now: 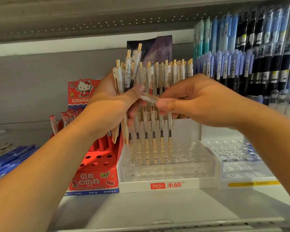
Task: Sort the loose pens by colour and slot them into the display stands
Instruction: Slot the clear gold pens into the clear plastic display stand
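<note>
My left hand (110,104) grips a bundle of white pens with gold clips (127,71), tips pointing down, above the red stand. My right hand (196,101) pinches one white pen (149,98) that lies sideways between both thumbs, touching the bundle. Behind and below the hands stands the clear and white display stand (167,181), with rows of the same white pens (157,133) upright in its back holes and many front holes bare.
A red Hello Kitty pen stand (94,180) sits left of the white one, with red pens at its back. Blue pens (8,161) lie at far left. A clear stand (241,173) sits at right, blue and black pens (251,52) racked behind. A shelf hangs overhead.
</note>
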`<state>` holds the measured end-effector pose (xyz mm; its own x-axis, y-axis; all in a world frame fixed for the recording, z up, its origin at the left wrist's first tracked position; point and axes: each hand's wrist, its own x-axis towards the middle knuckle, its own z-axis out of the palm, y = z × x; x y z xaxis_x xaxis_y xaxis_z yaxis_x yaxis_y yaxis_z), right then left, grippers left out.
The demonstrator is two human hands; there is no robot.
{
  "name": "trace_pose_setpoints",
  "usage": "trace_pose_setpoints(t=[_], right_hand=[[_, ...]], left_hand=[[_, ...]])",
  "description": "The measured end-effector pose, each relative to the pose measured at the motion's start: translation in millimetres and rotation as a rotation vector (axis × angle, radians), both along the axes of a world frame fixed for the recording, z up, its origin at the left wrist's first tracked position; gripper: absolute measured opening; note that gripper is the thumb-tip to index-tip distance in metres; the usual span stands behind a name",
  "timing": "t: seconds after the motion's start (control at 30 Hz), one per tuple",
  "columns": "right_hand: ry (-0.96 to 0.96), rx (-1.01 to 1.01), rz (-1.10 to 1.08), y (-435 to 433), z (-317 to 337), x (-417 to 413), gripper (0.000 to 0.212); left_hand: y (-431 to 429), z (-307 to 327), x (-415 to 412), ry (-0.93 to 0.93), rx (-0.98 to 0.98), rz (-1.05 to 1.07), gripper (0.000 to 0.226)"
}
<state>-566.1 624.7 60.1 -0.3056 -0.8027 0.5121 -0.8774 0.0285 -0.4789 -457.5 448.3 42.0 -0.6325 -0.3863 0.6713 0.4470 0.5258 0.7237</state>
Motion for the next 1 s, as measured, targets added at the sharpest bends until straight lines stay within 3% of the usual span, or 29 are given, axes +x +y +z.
trace_pose_setpoints(t=[0.17,0.33,0.53,0.73,1.0], right_hand=[[0.018,-0.004,0.041,-2.8,-2.1,-1.4,0.013],[-0.028,0.006,0.044,0.4,-0.1,-5.0,0.028],[0.068,-0.078,-0.148,2.1,0.3,-11.4,0.040],[0.008,-0.070,-0.230,3.2,3.4,-8.5,0.048],[-0.080,0.010,-0.282,1.4,2.7,-12.9,0.040]], left_hand=[[-0.2,-2.9,0.9,-0.064,-0.086,-0.091,0.009],[-0.9,-2.5,1.2,-0.085,-0.022,-0.186,0.009],[-4.8,-2.1,0.6,-0.102,0.034,-0.167,0.015],[-2.8,-2.3,1.5,-0.140,0.074,-0.219,0.023],[1.8,-2.8,4.1,-0.149,0.175,-0.310,0.014]])
